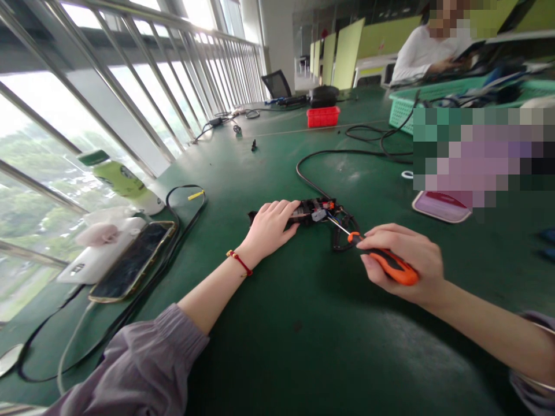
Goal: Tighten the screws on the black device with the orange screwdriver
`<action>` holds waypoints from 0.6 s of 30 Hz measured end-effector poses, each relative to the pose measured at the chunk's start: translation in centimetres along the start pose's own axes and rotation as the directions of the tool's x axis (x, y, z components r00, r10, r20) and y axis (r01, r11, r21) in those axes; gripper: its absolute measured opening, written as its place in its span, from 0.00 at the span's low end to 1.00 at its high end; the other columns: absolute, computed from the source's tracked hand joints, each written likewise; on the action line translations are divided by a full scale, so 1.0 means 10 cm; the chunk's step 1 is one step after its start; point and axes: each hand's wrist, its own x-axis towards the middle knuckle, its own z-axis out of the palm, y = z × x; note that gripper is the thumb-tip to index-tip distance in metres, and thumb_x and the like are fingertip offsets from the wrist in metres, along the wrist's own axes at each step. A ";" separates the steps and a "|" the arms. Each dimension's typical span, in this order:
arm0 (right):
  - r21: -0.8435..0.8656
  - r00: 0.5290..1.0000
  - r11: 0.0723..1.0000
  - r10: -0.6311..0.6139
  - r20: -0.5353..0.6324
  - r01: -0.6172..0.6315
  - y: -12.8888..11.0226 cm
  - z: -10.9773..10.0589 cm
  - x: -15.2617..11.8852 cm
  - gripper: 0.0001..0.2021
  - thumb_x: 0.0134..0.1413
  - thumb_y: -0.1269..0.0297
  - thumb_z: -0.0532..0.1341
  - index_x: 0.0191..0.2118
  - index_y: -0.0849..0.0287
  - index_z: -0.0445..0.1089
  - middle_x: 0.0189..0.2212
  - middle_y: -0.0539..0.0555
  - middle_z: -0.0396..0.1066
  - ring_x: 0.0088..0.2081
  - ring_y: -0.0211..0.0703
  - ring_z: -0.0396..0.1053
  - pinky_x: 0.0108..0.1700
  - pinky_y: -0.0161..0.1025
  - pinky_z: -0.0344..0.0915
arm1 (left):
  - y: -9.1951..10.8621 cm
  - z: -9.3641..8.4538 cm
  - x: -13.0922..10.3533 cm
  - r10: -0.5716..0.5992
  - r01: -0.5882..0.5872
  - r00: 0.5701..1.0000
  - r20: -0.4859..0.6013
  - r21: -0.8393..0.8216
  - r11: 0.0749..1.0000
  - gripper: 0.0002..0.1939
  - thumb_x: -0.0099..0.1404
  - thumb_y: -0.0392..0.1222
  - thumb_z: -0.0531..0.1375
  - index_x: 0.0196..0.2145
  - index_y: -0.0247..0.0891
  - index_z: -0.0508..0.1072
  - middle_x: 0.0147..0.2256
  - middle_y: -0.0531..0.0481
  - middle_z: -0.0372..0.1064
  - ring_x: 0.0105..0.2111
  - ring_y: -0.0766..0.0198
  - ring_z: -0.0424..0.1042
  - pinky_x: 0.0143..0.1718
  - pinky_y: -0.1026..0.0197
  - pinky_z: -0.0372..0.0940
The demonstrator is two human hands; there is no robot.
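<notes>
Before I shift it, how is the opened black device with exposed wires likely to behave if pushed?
The opened black device will probably slide as one stiff piece, since its body looks like hard plastic. The thin exposed wires at its right end look floppy and could snag. The long black cable running up to it may drag or tug back.

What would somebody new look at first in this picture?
Probably the bright orange and black screwdriver in the right hand, its tip at the black device that the left hand holds on the green table. Next, perhaps the little red basket farther back, and the green-capped bottle leaning by the railing on the left.
</notes>
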 end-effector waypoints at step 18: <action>0.034 0.995 0.999 -0.035 0.097 0.032 -0.02 0.01 0.01 0.06 0.46 0.70 0.59 0.33 0.56 0.64 0.21 0.48 0.69 0.25 0.37 0.69 0.30 0.36 0.68 | 0.00 0.01 0.00 0.002 -0.002 1.000 -0.005 0.014 1.000 0.19 0.63 0.42 0.52 0.51 0.35 0.59 0.44 0.46 0.65 0.43 0.58 0.64 0.45 0.56 0.58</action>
